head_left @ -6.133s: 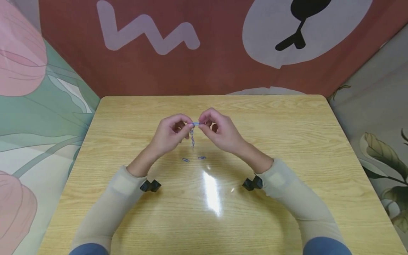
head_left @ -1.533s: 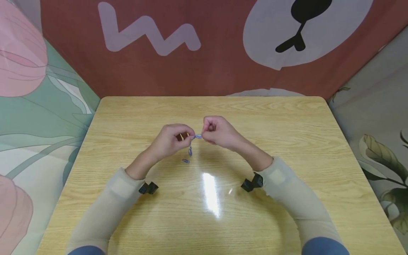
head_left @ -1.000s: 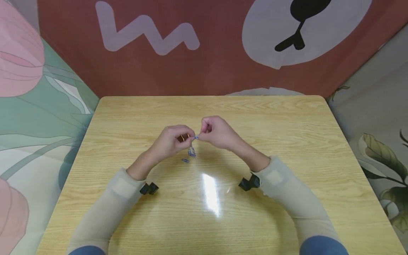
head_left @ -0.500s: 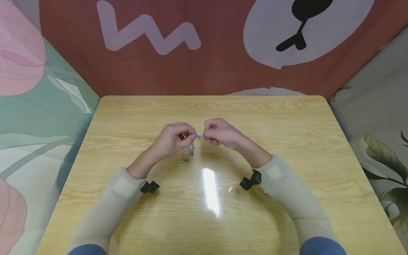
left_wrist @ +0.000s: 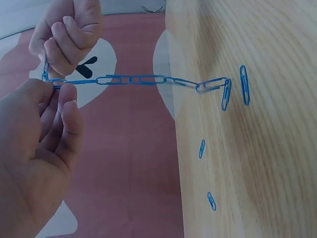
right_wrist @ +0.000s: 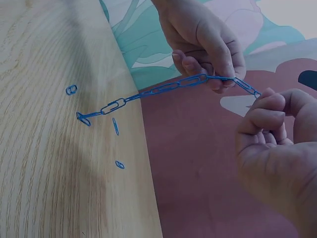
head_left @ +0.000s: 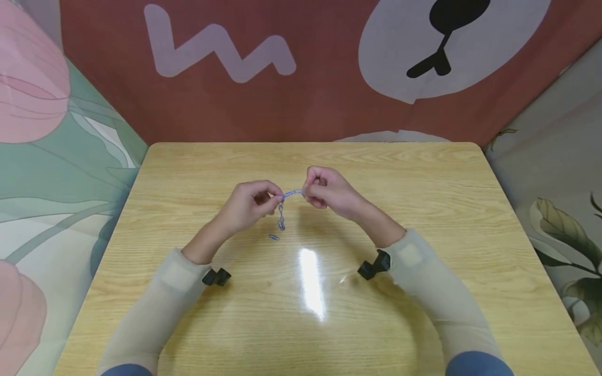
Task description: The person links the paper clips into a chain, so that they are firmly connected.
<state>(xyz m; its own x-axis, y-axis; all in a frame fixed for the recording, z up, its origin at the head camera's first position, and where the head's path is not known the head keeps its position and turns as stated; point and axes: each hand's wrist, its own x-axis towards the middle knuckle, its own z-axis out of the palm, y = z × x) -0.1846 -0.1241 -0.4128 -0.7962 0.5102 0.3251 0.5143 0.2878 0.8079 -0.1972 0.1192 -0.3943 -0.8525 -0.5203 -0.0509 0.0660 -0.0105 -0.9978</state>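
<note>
A chain of blue paper clips (left_wrist: 144, 79) is strung between my two hands, above the table. My left hand (head_left: 250, 204) pinches it between thumb and fingertips. From that pinch, a longer length of linked clips (head_left: 281, 215) hangs down, its lowest links at or just above the wood. My right hand (head_left: 332, 192), fingers curled, pinches the chain's other end (right_wrist: 246, 86), a short slanting stretch away from the left fingertips. One loose paper clip (head_left: 274, 237) lies on the table below the left hand. The left wrist view shows further loose clips (left_wrist: 201, 148).
The wooden table (head_left: 301, 334) reaches to a red printed backdrop (head_left: 324, 109) at its far edge. Patterned cloths (head_left: 94, 141) hang at both sides. A bright reflection lies on the tabletop. Small black devices (head_left: 216, 277) sit at both wrists.
The loose paper clip at right, seen on the table 6.1 seconds ago, is gone from there. Over the last half second my right hand rose and drew slightly away, leaving more chain showing between the hands.
</note>
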